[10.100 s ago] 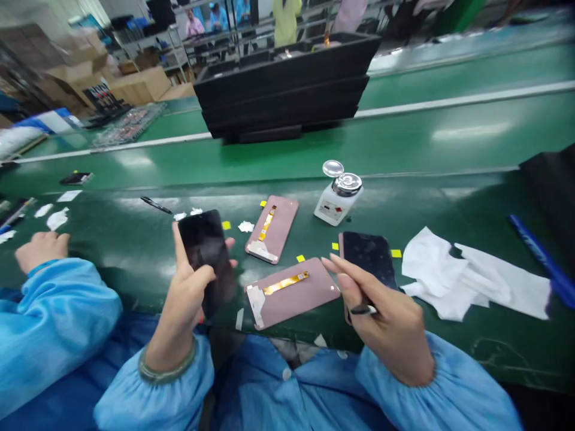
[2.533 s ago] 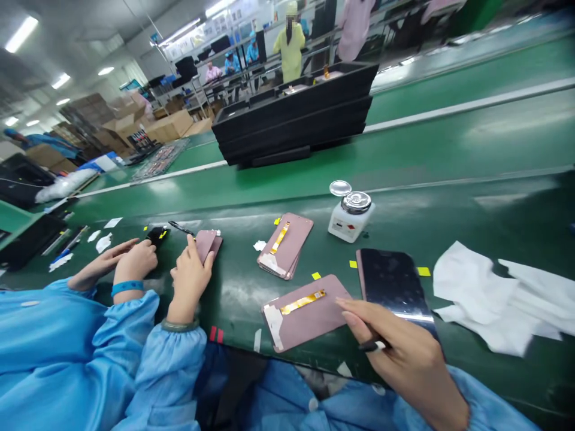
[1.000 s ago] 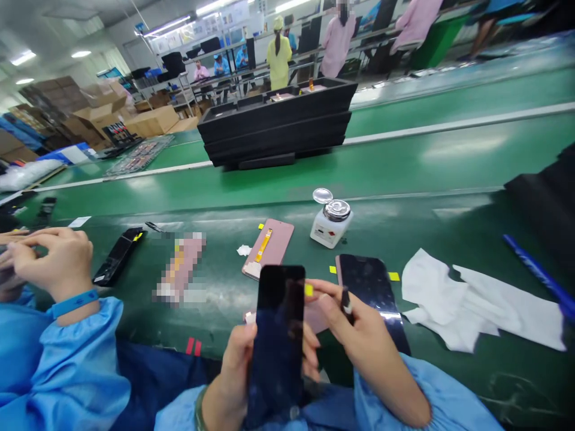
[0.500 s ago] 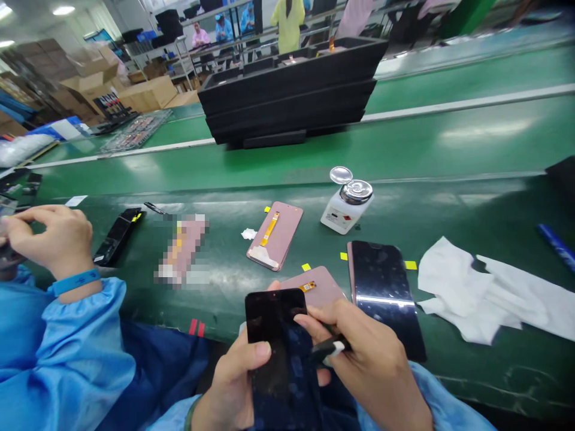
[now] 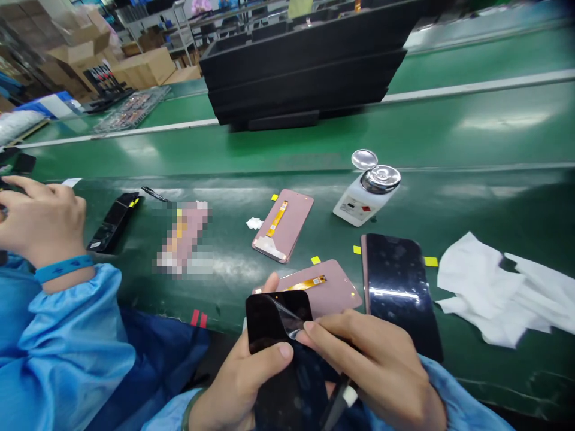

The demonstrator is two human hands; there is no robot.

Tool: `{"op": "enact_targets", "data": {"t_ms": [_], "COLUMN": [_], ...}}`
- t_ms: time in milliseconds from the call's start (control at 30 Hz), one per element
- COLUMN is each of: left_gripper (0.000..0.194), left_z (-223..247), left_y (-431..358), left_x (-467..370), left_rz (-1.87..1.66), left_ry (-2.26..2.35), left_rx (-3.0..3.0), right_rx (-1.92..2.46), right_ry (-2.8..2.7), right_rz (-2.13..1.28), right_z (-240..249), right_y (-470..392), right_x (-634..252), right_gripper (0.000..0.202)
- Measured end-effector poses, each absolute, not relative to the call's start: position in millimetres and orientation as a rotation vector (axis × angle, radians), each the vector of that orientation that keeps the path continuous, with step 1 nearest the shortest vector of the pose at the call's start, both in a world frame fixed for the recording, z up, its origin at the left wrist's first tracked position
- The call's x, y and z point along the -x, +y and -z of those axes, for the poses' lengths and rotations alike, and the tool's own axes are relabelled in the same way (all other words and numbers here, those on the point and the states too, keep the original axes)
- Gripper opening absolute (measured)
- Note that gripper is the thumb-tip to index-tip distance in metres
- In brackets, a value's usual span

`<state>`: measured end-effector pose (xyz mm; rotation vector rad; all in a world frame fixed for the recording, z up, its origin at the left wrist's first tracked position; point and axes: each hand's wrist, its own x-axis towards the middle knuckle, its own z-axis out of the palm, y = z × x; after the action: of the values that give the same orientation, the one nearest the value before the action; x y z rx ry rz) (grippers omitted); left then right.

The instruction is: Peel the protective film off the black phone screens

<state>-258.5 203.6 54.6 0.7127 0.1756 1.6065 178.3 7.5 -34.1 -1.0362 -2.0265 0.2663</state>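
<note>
My left hand (image 5: 240, 383) is closed around the edges of a dark phone screen (image 5: 290, 389), its thumb lying across the glass. At the screen's upper right, my right hand (image 5: 381, 365) pinches the lifted edge of a clear protective film (image 5: 290, 320). Part of that film stands creased off the glass. A black tool with a white part (image 5: 339, 401) is also tucked in my right hand; its kind I cannot make out. Just behind the held screen lies a pink-backed screen panel (image 5: 332, 299) with an orange flex cable. To the right rests a glossy dark screen (image 5: 399, 287), glass up.
Another pink-backed panel (image 5: 294, 215) lies farther back, near a white bottle (image 5: 366, 197) with its metal lid raised. White wipes (image 5: 480, 293) are at right. Black stacked trays (image 5: 300, 72) stand behind. A co-worker's hand (image 5: 45, 221) is at left.
My right hand has drawn the film's corner up off the glass, so a creased flap now shows. My left thumb has shifted right across the screen. The view has tilted down slightly.
</note>
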Motion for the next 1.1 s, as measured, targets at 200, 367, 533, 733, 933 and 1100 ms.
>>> {"op": "enact_targets", "data": {"t_ms": [200,367,533,733,933,1100], "left_gripper": [0.066,0.080,0.045,0.045,0.032,0.031], "left_z": [-57,-58,-22,34,26,38], "left_y": [201,202,106,-1,-1,-4], "left_x": [257,231,101,3,8,3], "left_rz": [-1.558,-1.413,-0.968,-0.769,-0.693,-0.701], "left_ry": [0.532,0.226,0.309,0.579,0.672,0.440], "left_rx": [-0.895,-0.789,-0.645,-0.566,-0.285,-0.344], "right_rx": [1.074,1.096,1.110,1.114,1.182,1.145], "right_ry": [-1.976,-1.945,-1.934,-1.974,-1.946,-1.831], "right_rz": [-0.360,-0.441,-0.499,-0.489,-0.408,-0.485], "right_z": [35,36,35,36,30,37], "right_y": [5,3,2,1,1,-6], "right_x": [-175,-174,-173,-175,-173,-176], "right_gripper": [0.016,0.014,0.013,0.015,0.015,0.014]}}
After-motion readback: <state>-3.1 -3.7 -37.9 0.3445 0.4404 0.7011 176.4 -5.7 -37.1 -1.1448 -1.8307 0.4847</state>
